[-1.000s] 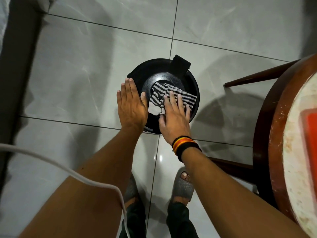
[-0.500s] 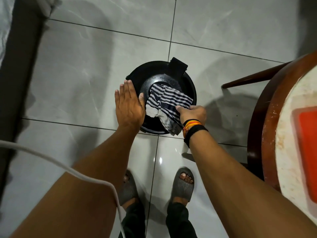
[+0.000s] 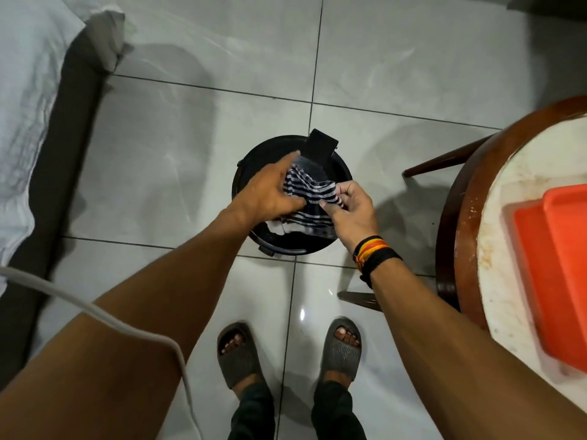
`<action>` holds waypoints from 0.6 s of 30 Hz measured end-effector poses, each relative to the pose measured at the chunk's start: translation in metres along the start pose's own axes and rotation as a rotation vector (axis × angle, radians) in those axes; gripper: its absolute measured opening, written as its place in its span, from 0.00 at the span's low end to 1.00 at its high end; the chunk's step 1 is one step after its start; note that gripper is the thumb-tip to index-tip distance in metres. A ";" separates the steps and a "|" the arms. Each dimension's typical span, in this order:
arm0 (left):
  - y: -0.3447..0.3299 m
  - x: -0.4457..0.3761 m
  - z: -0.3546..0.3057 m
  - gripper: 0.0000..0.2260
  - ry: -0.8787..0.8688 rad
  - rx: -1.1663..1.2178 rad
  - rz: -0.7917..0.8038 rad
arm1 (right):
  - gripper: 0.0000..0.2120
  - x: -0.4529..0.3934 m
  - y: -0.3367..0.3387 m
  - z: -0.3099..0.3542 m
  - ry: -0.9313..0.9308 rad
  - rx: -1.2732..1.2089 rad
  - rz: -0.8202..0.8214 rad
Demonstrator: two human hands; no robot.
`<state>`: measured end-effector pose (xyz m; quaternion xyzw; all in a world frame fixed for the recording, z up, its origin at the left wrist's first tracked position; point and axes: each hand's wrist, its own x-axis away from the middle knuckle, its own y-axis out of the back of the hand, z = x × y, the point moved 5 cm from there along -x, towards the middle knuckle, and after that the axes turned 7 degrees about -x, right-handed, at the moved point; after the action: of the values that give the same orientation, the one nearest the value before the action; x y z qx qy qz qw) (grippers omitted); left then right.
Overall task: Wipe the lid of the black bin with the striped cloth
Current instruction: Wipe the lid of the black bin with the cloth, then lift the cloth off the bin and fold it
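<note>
The round black bin (image 3: pixel 340 173) stands on the tiled floor, its lid facing up with a black hinge block at the far edge. The navy-and-white striped cloth (image 3: pixel 309 190) is lifted above the lid and stretched between both hands, its lower end hanging toward the lid's near side. My left hand (image 3: pixel 270 193) grips the cloth's left part. My right hand (image 3: pixel 351 208), with bands on its wrist, pinches the right edge between thumb and fingers. Much of the lid is hidden under hands and cloth.
A round wooden table (image 3: pixel 476 198) with a worn white top stands at the right, carrying an orange tray (image 3: pixel 559 274). Its legs reach toward the bin. A bed with white sheet (image 3: pixel 28 100) lies at the left. A white cable (image 3: pixel 95 312) crosses my left arm. My sandalled feet (image 3: pixel 241 354) stand below.
My left hand left the bin's rim and took hold of the cloth. My right hand lifted the cloth off the lid. The camera rose higher above the bin.
</note>
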<state>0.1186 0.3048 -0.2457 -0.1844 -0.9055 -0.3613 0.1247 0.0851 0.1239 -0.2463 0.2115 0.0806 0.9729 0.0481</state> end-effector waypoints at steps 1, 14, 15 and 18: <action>0.003 0.001 -0.005 0.32 0.033 0.013 0.015 | 0.15 0.004 0.005 0.007 0.005 -0.007 -0.009; 0.077 0.077 -0.187 0.10 0.278 0.794 -0.090 | 0.11 0.069 0.128 0.188 -0.039 -0.249 -0.246; 0.080 0.083 -0.210 0.11 0.280 0.782 -0.090 | 0.12 0.075 0.146 0.201 -0.059 -0.219 -0.257; 0.069 0.098 -0.283 0.15 0.288 0.778 -0.075 | 0.11 0.099 0.213 0.237 -0.092 -0.154 -0.327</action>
<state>0.0856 0.1764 0.0319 -0.0379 -0.9538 -0.0184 0.2973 0.0817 -0.0406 0.0439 0.2356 0.0370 0.9447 0.2251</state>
